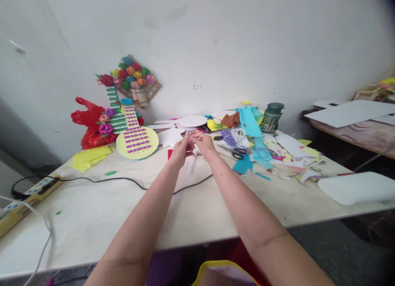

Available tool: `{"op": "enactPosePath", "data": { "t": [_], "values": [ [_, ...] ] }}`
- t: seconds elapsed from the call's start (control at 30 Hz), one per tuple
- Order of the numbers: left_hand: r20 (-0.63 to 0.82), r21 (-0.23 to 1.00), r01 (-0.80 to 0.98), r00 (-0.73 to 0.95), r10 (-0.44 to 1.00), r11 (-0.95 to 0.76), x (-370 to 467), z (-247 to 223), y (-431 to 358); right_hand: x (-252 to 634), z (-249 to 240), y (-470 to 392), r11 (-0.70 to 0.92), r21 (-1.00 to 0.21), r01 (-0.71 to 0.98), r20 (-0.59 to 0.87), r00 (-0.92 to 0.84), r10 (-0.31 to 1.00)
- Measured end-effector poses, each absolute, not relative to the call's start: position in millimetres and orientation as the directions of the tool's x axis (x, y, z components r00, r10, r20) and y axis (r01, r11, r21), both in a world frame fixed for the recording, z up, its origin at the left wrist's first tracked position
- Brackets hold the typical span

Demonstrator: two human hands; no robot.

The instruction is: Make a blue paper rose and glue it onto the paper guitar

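Note:
My left hand (182, 151) and my right hand (202, 143) meet over the middle of the table, their fingertips pinched together. Whatever sits between the fingers is too small to make out. Below them lies a small red piece (169, 154), partly covered by my left hand. White paper (169, 137) is just behind my left hand. To the left, a yellow round craft piece (137, 148) with a neck and purple strips leans upright. Black-handled scissors (238, 154) rest to the right of my right hand.
A black cable (123, 179) crosses the table from a power strip (33, 195). Yellow paper (92, 156) and a red plastic bag (89, 121) lie left. Blue crepe paper (250, 121), purple yarn (230, 138) and scraps cover the right side, near a green bottle (273, 118).

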State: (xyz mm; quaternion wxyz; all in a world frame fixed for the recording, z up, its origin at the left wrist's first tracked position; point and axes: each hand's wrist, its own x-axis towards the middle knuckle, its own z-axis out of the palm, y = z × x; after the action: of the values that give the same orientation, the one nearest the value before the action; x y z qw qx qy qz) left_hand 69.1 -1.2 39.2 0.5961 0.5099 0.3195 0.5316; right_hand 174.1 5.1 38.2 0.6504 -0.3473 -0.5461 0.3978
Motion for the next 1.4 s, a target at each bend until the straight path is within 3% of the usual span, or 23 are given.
{"op": "enactPosePath", "data": {
  "t": [0.17, 0.43, 0.57, 0.7, 0.83, 0.93, 1.07, 1.13, 1.27, 1.4],
  "values": [
    [0.223, 0.925, -0.362, 0.274, 0.936, -0.114, 77.9, 50.4, 4.6, 186.0, 41.9, 1.6, 0.42, -0.879, -0.227, 0.434, -0.014, 0.901],
    [0.172, 0.931, -0.355, 0.221, 0.96, -0.085, 84.3, 45.2, 8.4, 211.4, 47.4, -4.7, 0.428, -0.901, -0.069, 0.434, -0.177, 0.884],
    [0.207, 0.91, -0.394, 0.154, 0.966, -0.132, 93.2, 48.3, 7.2, 223.4, 54.1, -8.8, 0.319, -0.926, -0.201, 0.356, -0.19, 0.915],
    [0.157, 0.882, -0.461, 0.1, 0.983, -0.094, 91.9, 48.0, 13.7, 234.1, 54.9, -8.0, 0.316, -0.909, -0.27, 0.334, -0.022, 0.942],
    [0.095, 0.886, -0.462, 0.088, 0.992, -0.044, 90.8, 46.4, 15.0, 238.6, 49.0, -1.5, 0.368, -0.926, -0.088, 0.33, 0.286, 0.9],
    [0.08, 0.903, -0.428, 0.105, 0.991, -0.028, 97.8, 47.0, 10.3, 235.3, 48.9, -2.4, 0.412, -0.911, 0.017, 0.407, 0.201, 0.891],
    [0.086, 0.93, -0.365, 0.09, 0.992, -0.048, 114.8, 49.0, 6.1, 223.3, 52.1, -9.4, 0.435, -0.899, -0.049, 0.436, -0.028, 0.899],
    [0.13, 0.925, -0.368, 0.076, 0.989, -0.093, 124.3, 50.7, 5.2, 216.8, 50.6, -11.2, 0.403, -0.912, -0.076, 0.408, -0.056, 0.911],
    [0.096, 0.933, -0.346, -0.029, 0.995, -0.101, 141.1, 55.0, 0.5, 209.2, 41.0, -9.9, 0.387, -0.913, -0.13, 0.365, 0.168, 0.916],
    [0.044, 0.906, -0.419, -0.055, 0.997, -0.064, 152.9, 56.0, -6.7, 208.7, 34.8, -8.0, 0.43, -0.903, -0.003, 0.406, 0.323, 0.855]
  ]
}}
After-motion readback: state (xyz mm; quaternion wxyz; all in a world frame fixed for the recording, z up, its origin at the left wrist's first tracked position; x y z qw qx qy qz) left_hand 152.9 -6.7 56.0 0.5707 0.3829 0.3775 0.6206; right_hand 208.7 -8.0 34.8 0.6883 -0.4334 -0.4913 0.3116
